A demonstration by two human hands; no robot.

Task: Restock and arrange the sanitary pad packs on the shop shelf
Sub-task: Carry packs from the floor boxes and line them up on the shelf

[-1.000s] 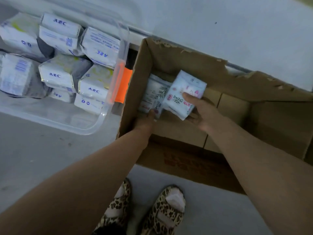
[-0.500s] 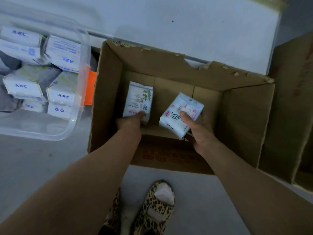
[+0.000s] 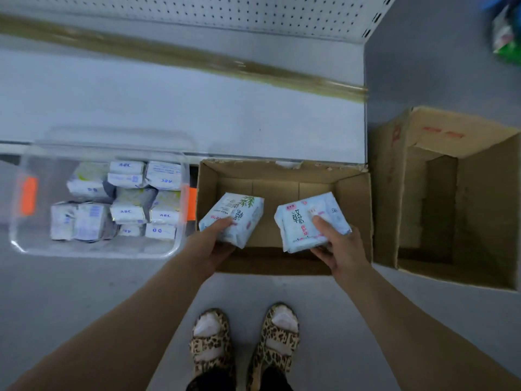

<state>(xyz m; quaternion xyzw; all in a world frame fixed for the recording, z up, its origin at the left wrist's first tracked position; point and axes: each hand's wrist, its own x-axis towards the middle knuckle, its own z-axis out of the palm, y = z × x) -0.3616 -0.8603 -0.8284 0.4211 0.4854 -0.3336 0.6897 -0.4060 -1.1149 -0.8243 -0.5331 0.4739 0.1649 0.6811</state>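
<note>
Right now I have a sanitary pad pack in each hand, both held just above the open cardboard box (image 3: 355, 198) on the floor. My left hand (image 3: 214, 245) grips the leaf-print pack (image 3: 235, 214) with the thumb on top and the fingers beneath. My right hand (image 3: 342, 249) clasps the pink-lettered pack (image 3: 306, 221) the same way. I can see nothing else in the box around them, so I judge these to be the last two from it.

As for progress, no pack stands on the part of the shelf (image 3: 197, 114) that I can see, so the placing and lining up is all to come. The clear plastic tub (image 3: 95, 253) to the left holds a heap of ABC packs (image 3: 128, 213), which I take to be waiting stock. A second cardboard box (image 3: 485, 221) to the right looks empty.

For room, the shelf's front edge runs just behind the tub and the box, so the packs must rise over the box's back wall before going forward. A gold price strip (image 3: 253, 70) crosses higher up, an edge to keep under or over. The pegboard back (image 3: 225, 12) ends the reach. My leopard-print slippers (image 3: 211, 342) stand close to the box's near wall, with tub and boxes hemming both sides.
</note>
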